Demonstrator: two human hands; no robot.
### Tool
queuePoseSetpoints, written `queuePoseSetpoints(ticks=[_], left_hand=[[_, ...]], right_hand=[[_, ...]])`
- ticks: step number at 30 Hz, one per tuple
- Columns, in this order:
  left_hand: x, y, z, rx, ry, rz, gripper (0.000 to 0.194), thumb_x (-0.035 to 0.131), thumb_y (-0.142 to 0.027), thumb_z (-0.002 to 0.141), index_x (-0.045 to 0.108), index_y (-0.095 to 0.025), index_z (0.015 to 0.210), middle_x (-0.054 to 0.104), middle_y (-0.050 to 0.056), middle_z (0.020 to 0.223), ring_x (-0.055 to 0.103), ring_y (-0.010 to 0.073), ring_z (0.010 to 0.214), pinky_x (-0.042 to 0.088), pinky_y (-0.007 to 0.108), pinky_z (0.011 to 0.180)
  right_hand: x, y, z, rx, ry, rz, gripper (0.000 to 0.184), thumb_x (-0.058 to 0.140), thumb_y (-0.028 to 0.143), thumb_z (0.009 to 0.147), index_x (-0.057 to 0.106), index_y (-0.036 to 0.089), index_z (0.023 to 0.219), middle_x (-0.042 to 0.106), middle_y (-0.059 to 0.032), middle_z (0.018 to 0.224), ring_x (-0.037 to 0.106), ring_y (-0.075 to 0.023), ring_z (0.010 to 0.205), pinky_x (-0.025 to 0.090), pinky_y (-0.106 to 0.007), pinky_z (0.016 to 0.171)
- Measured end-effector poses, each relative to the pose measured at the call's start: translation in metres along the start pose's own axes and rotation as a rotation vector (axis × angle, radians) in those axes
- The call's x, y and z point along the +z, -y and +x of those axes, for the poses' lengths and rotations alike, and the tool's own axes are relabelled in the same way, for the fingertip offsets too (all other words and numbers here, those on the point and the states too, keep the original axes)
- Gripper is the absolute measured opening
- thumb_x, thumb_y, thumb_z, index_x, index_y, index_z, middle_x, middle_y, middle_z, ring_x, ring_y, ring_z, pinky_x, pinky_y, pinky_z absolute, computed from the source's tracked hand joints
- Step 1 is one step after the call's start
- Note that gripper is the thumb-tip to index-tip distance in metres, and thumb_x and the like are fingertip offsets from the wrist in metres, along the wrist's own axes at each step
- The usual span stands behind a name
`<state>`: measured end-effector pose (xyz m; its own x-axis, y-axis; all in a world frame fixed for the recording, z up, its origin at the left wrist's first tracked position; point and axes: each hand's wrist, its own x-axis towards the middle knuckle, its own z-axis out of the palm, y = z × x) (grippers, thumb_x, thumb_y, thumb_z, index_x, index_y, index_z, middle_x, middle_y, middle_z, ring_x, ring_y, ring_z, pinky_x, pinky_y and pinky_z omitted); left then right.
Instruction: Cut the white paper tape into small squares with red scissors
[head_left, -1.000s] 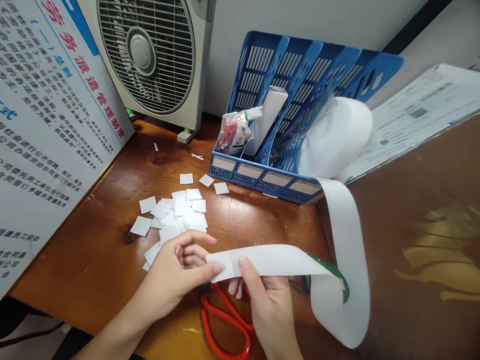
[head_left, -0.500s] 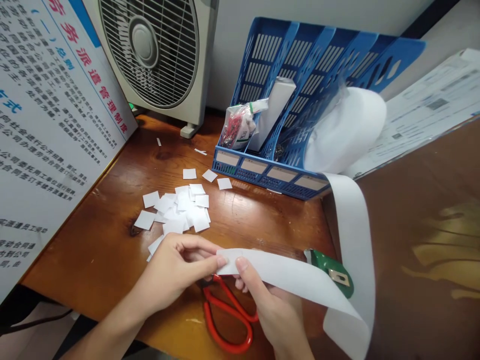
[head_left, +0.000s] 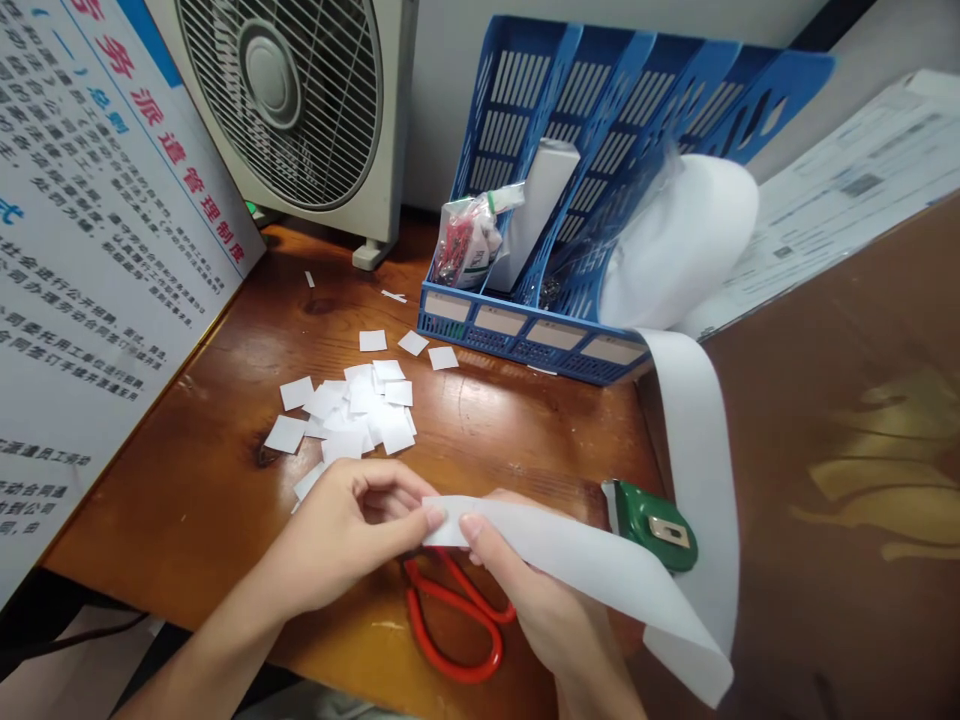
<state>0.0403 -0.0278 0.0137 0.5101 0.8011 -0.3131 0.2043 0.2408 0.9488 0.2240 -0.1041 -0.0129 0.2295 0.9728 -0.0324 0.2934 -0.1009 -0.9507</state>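
A long white paper strip (head_left: 577, 545) runs from between my hands toward the right, where it loops up to the blue file rack. My left hand (head_left: 367, 530) pinches the strip's free end between thumb and fingers. Just to the right, my right hand (head_left: 540, 600) grips the same strip, thumb on top and fingers beneath. Under the strip lie red-handled scissors (head_left: 457, 610); my hands hide their blades. Beyond my left hand is a pile of small white paper squares (head_left: 367, 405). A green tape measure (head_left: 652, 525) rests at the right, partly behind the strip.
The blue file rack (head_left: 532, 335) stands at the back, holding a bag of red items (head_left: 469, 240), a white box (head_left: 536, 215) and a white paper roll (head_left: 682, 240). A box fan (head_left: 285, 100) is behind left. A printed board (head_left: 112, 260) leans at the left.
The whole view has shifted slightly, so the rack and fan sit a little further left and higher. Both hands keep their hold on the strip, with the right thumb still near its end.
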Motion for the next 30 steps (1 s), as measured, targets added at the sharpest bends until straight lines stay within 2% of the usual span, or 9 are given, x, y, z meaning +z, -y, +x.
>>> queuePoseSetpoints(ticks=[5,10,12,14,17,21,25,27,30], left_hand=[[0.000,0.000,0.000,0.023,0.068,0.093,0.019,0.076,-0.034,0.086,0.083,-0.017,0.092,0.080,0.007,0.079,0.069,0.0180,0.069,0.053,0.024,0.063],[-0.008,-0.005,0.002,0.022,0.055,0.044,0.017,0.075,-0.033,0.087,0.079,-0.016,0.086,0.076,0.004,0.069,0.065,0.0138,0.060,0.051,0.021,0.059],[-0.014,-0.008,0.001,0.022,0.038,0.049,0.017,0.074,-0.032,0.087,0.078,-0.016,0.084,0.074,0.003,0.066,0.065,0.0133,0.058,0.051,0.021,0.057],[-0.020,-0.011,0.000,0.018,0.010,0.081,0.017,0.074,-0.033,0.087,0.077,-0.016,0.084,0.072,0.003,0.065,0.065,0.0135,0.058,0.051,0.020,0.056],[-0.025,-0.011,-0.001,0.008,-0.038,0.131,0.018,0.074,-0.034,0.086,0.078,-0.016,0.086,0.071,0.002,0.067,0.066,0.0143,0.059,0.051,0.020,0.053],[-0.027,-0.011,-0.003,0.040,-0.057,0.130,0.017,0.074,-0.032,0.085,0.077,-0.016,0.086,0.070,0.001,0.067,0.067,0.0140,0.060,0.053,0.021,0.055],[-0.033,-0.015,-0.006,0.080,-0.065,0.144,0.013,0.075,-0.029,0.084,0.076,-0.016,0.083,0.068,-0.001,0.063,0.066,0.0127,0.059,0.051,0.019,0.056],[-0.036,-0.019,-0.008,0.085,-0.080,0.150,0.015,0.076,-0.030,0.084,0.077,-0.015,0.084,0.068,-0.001,0.064,0.066,0.0124,0.060,0.051,0.019,0.057],[-0.040,-0.024,-0.009,0.104,-0.106,0.145,0.016,0.077,-0.031,0.084,0.077,-0.015,0.085,0.070,0.000,0.067,0.066,0.0127,0.060,0.052,0.020,0.058]], right_hand=[[0.002,-0.002,0.002,-0.094,0.035,-0.040,0.023,0.061,0.037,0.097,0.073,0.026,0.081,0.074,0.0035,0.079,0.070,-0.0164,0.076,0.052,-0.026,0.078],[0.003,0.001,-0.013,0.054,-0.041,-0.125,0.021,0.071,0.043,0.089,0.074,0.023,0.086,0.074,-0.0010,0.077,0.069,-0.0206,0.072,0.054,-0.030,0.070],[0.002,-0.001,-0.025,-0.046,0.052,-0.275,0.013,0.069,0.032,0.088,0.074,0.022,0.095,0.074,-0.0023,0.083,0.070,-0.0213,0.075,0.056,-0.031,0.069],[0.003,-0.007,-0.039,-0.214,0.122,-0.478,0.027,0.062,0.019,0.088,0.071,0.021,0.113,0.075,-0.0061,0.103,0.072,-0.0248,0.093,0.060,-0.036,0.081],[0.012,-0.017,-0.052,-0.365,0.077,-0.760,0.046,0.049,0.007,0.085,0.064,0.017,0.128,0.073,-0.0122,0.121,0.072,-0.0296,0.107,0.061,-0.042,0.089],[0.034,-0.017,-0.052,-0.425,-0.074,-1.017,0.045,0.045,-0.001,0.076,0.068,0.014,0.113,0.074,-0.0135,0.100,0.072,-0.0292,0.086,0.061,-0.039,0.072],[0.046,-0.009,-0.042,-0.329,-0.108,-1.104,0.047,0.053,-0.007,0.066,0.068,0.017,0.103,0.072,-0.0100,0.095,0.069,-0.0289,0.086,0.060,-0.036,0.068],[0.045,-0.007,-0.039,-0.262,-0.111,-1.092,0.043,0.058,-0.007,0.067,0.069,0.018,0.100,0.071,-0.0092,0.096,0.069,-0.0305,0.090,0.061,-0.037,0.067],[0.034,-0.008,-0.041,-0.238,-0.164,-1.015,0.031,0.059,0.001,0.077,0.068,0.019,0.100,0.070,-0.0099,0.096,0.071,-0.0322,0.089,0.063,-0.040,0.064]])
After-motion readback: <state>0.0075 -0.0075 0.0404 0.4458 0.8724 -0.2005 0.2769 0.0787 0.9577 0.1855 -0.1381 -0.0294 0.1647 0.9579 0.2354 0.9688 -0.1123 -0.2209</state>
